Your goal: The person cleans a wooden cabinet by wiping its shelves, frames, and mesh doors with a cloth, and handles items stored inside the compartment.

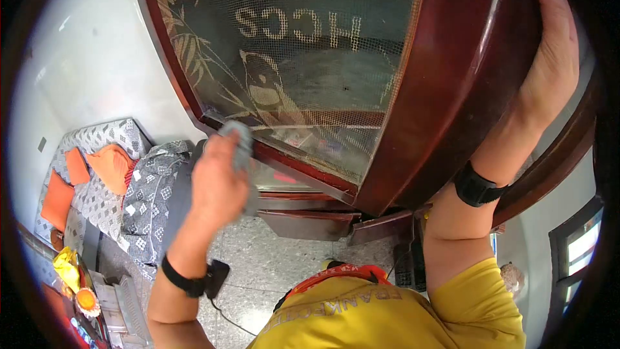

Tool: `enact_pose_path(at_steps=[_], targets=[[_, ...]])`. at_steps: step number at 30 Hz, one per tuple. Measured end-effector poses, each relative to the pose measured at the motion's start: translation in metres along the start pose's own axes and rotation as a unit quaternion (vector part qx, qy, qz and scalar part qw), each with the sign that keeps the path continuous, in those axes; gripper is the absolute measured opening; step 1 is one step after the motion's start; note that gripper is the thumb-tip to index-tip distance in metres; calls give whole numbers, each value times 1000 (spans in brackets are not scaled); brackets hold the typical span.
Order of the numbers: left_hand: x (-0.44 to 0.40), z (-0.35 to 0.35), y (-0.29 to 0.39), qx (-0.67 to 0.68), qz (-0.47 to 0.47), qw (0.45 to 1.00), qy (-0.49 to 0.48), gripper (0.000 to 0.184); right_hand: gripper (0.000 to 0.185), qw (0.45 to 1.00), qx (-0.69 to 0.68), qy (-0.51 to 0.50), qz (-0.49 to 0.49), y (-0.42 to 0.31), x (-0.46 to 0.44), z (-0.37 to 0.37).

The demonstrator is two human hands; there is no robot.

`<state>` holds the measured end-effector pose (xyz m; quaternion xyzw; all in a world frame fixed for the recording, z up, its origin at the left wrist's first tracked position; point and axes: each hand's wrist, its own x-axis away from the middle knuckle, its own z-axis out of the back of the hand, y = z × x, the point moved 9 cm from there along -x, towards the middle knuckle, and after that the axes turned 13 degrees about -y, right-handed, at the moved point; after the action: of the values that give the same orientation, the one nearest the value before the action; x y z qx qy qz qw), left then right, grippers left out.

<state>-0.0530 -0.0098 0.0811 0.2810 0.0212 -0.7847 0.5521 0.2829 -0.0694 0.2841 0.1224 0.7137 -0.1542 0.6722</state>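
My left hand (219, 184) is closed around a grey cloth (243, 148). The cloth is at the lower left edge of a dark red wooden cabinet door (445, 90) with a patterned mesh panel (310, 71). On the right, my right hand (554, 58) lies along the outer side of the wood, seen edge-on with a finger stretched upward. Its other fingers are mostly hidden. Each wrist has a black strap, and a small black device (217, 278) with a cable hangs by the left one.
Below the wooden frame are dark lower panels (310, 225) above a speckled floor (258, 265). To the left stands a patterned sofa (103, 155) with orange cushions (58, 200). A table at lower left bears a yellow packet (66, 268). A window (581, 245) is at right.
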Motion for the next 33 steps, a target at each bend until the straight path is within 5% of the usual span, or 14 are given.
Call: enact_pose_path(at_steps=[6,12,14,17,20,22,24,26,28,29,31,33], targets=[[33,-36,128,188,-112,970,-109,53,24,999,-22,27,-30,4,-1,-4],[27,-45,101,326,-118,929,-130,44,26,999,-17,28,-24,6,0,2],[37,-69,87,344,-81,898,-261,35,28,999,-8,20,-24,8,0,2],[40,-74,68,370,-65,906,-195,22,33,995,56,15,-84,29,-1,-1],[26,-97,54,387,-43,899,-201,39,40,988,16,-72,-133,47,-3,-10],[21,-141,34,512,137,803,-274,58,45,969,147,-114,-162,42,-2,-1],[-1,-133,43,524,155,801,-244,56,41,922,187,-209,-266,20,6,-4],[-12,-165,36,565,179,758,-272,53,37,929,254,-178,-199,-26,13,13],[-21,-166,54,630,185,713,-246,51,23,968,169,108,-149,-86,44,34],[-24,-167,55,691,209,663,-199,49,23,965,185,117,-146,-101,60,47],[-39,-191,38,679,203,677,-200,46,17,984,153,43,76,-158,84,61],[-46,-189,34,646,224,710,-171,43,17,969,198,96,111,-171,103,97]])
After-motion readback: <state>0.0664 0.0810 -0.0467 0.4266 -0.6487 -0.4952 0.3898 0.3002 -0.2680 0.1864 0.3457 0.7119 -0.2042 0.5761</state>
